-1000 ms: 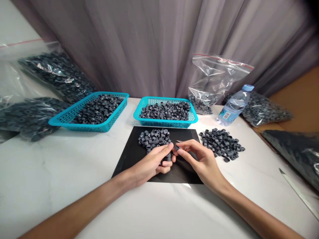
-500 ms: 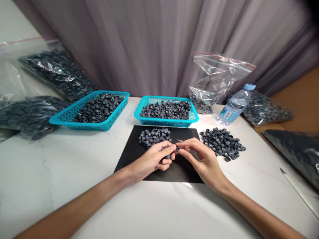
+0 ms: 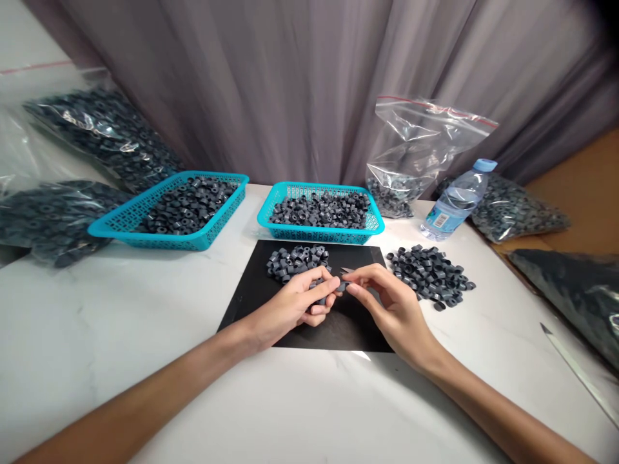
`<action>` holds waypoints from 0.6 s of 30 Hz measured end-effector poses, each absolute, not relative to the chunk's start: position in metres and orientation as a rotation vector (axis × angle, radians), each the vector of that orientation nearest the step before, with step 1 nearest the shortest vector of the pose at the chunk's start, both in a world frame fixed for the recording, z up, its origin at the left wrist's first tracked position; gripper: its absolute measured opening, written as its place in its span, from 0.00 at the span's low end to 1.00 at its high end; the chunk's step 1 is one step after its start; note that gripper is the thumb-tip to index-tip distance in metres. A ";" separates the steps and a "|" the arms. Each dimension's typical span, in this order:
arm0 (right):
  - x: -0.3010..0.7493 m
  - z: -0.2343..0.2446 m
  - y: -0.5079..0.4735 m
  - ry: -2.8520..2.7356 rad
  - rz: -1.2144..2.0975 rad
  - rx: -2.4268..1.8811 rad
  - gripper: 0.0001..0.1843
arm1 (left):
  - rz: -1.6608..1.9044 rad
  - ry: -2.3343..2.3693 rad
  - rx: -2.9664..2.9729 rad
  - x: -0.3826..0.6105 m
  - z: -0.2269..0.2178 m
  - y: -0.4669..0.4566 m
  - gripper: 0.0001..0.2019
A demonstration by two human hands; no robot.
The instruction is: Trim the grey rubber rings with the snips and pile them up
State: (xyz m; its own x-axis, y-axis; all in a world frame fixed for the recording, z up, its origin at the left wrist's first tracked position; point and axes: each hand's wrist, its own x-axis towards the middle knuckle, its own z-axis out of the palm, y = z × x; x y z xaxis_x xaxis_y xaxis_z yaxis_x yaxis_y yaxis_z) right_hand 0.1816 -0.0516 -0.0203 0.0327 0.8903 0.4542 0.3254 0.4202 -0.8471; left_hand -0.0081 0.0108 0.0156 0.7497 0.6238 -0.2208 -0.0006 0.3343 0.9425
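Above the black mat, my left hand is closed around several small dark grey plastic rings. At its thumb and fingertips sits one grey ring, which the thumb and index finger of my right hand also pinch from the other side. A thin pointed metal tip shows beside my right index finger; whether that hand holds it or it lies behind, I cannot tell. A heap of grey rings lies on the mat behind my left hand.
Another ring heap lies right of the mat. Two blue baskets of rings stand behind, beside a water bottle and a zip bag. More filled bags flank the white table. A white pointed strip lies far right.
The ring between my fingertips has turned: its hole showed before, and now mostly its outer side does. Both hands stay close together. The whole view has shifted slightly.
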 end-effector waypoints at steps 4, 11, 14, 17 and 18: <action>0.183 -0.019 -0.052 -1.461 0.645 -1.143 0.06 | 0.445 0.616 1.181 -0.009 0.014 0.012 0.12; 0.183 -0.013 -0.051 -1.236 0.759 -1.160 0.09 | 0.429 0.570 1.240 -0.008 0.011 0.013 0.14; 0.177 -0.010 -0.052 -1.203 0.775 -1.140 0.08 | 0.415 0.585 1.253 -0.005 0.010 0.010 0.14; 0.169 -0.008 -0.056 -1.267 0.751 -1.122 0.07 | 0.430 0.604 1.217 -0.002 0.007 0.006 0.14; 0.167 -0.007 -0.058 -1.322 0.729 -1.123 0.06 | 0.441 0.608 1.189 -0.002 0.005 0.005 0.14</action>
